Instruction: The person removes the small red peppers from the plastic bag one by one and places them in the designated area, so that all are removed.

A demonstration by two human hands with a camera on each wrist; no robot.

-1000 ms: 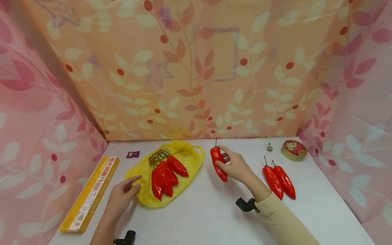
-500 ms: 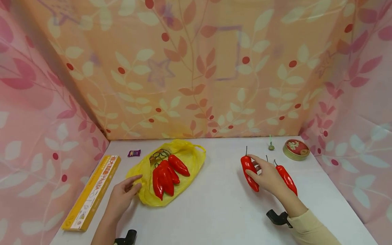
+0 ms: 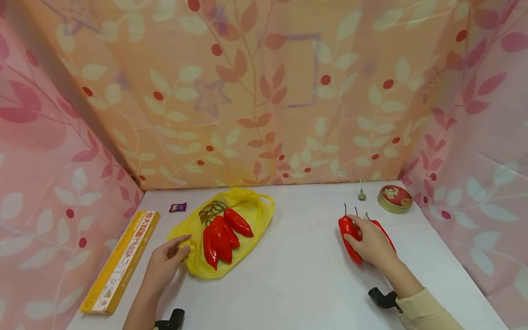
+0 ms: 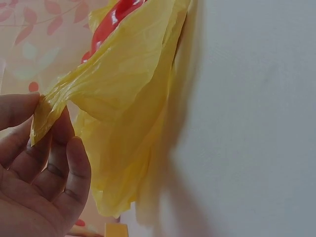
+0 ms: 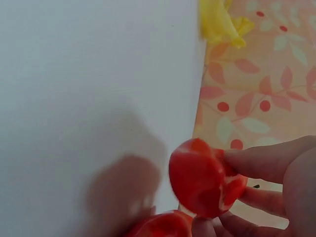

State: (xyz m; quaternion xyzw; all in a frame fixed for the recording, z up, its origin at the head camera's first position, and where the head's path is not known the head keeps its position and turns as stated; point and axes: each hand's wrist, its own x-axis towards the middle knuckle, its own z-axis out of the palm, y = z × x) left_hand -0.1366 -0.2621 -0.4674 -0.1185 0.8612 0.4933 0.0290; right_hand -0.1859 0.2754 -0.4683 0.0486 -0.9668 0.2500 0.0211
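- The right hand (image 3: pixel 371 245) grips a glossy red plastic chilli pepper (image 3: pixel 349 231), low over the white table (image 3: pixel 297 279), just beside two more.
- The left hand (image 3: pixel 165 266) pinches the crumpled yellow plastic bag's (image 3: pixel 251 215) edge.

Pasta box (image 3: pixel 121 261), purple candy (image 3: pixel 178 207), round tin (image 3: pixel 395 198).

Head view: set high, facing forward and down over the whole white bench (image 3: pixel 297 284), both hands seen from well back. Left wrist view: very near, beside the left hand (image 4: pixel 34 168), facing along the bench at the yellow bag (image 4: pixel 133 98); shares bag and hand with the head view. Right wrist view: very near, low over the bench, behind the right hand (image 5: pixel 276 182) and its red pepper (image 5: pixel 202 177); the bag's far corner shows in all three.
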